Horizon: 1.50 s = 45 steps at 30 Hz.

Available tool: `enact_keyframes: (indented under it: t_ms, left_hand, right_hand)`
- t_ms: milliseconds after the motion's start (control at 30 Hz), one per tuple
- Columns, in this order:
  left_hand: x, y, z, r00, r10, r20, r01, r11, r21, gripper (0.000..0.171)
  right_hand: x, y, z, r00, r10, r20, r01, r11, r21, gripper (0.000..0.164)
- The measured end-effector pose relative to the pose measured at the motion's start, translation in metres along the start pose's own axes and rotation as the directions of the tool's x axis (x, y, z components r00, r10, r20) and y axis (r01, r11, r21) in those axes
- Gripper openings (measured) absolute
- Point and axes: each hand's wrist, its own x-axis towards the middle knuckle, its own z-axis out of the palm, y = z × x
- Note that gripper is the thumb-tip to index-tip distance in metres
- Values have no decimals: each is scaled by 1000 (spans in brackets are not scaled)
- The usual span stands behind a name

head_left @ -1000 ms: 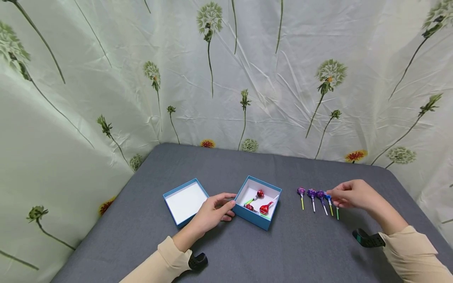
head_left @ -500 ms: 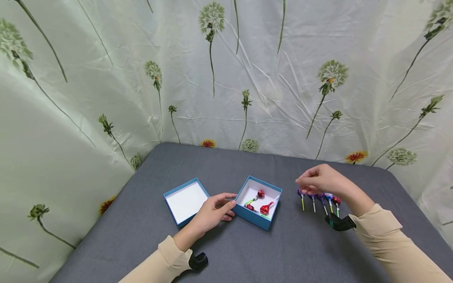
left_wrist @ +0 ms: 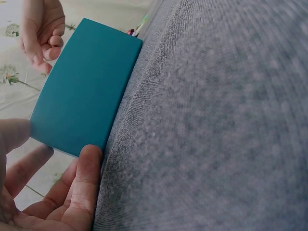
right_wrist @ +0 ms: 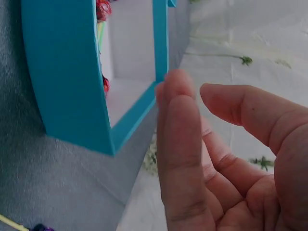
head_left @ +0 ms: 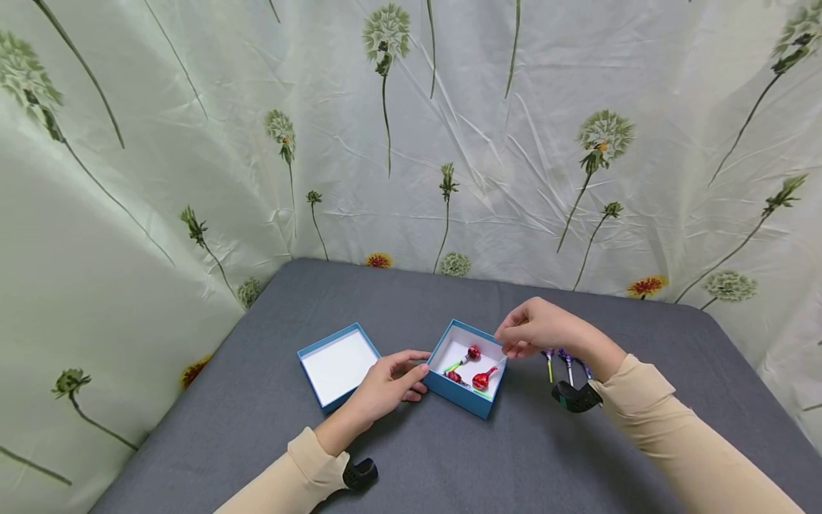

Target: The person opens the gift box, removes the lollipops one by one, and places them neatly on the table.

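A blue box (head_left: pixel 459 395) with a white inside stands at mid-table and contains red-wrapped lollipops (head_left: pixel 480 380). My left hand (head_left: pixel 385 385) touches its near left corner, the thumb and several fingers resting against the outer walls. Over the box's right rim hovers my right hand (head_left: pixel 542 330). In the right wrist view a gap shows between its thumb (right_wrist: pixel 240 102) and fingers (right_wrist: pixel 180 144), with nothing between them. Purple-wrapped lollipops (head_left: pixel 565 357) lie in a row on the table to the right, the rest of that row hidden behind the right hand and wrist.
The shallow blue lid (head_left: pixel 339 364), white side up, lies left of the box, close beside the left hand. A grey cloth (head_left: pixel 501 464) covers the table. Behind it hangs a pale curtain (head_left: pixel 488 214) printed with flowers.
My right hand has moved left, from the row of lollipops to the box's right rim, carrying nothing visible. The left hand and the box stay in place.
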Motion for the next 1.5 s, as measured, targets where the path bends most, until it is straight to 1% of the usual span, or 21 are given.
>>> enact_keyframes:
  t_ms: [233,433,833,1067,1333,1500]
  left_hand:
    - [0,1,0,1000,-3,2,3,1000,-2,40]
    - [1,0,0,1000,1,4,-1,1000,-6,40]
    - [1,-2,-1,1000,6,4,-6,1000,-3,40]
    - [0,-2,-1,1000,7,3,-7,1000,-3,40]
    - [0,-2,-1,1000,7,5,-7,1000,-10,40]
    - [0,-1,-1,1000,9,8,-9,1000,-10,40]
  right_hand:
    - [15,-8,19,999,25,46,-20,995,-96,22]
    - [22,-11,33,996,60,62,-55,995,-84,20]
    - [37,-13,58,989,67,133,-62,997,-43,19]
    - [40,-13,69,988,88,126,-78,994,-82,17]
    - [42,-15,73,990,98,101,-87,990,-108,17]
    - [46,-16,74,993,90,71,-79,987,-138,18]
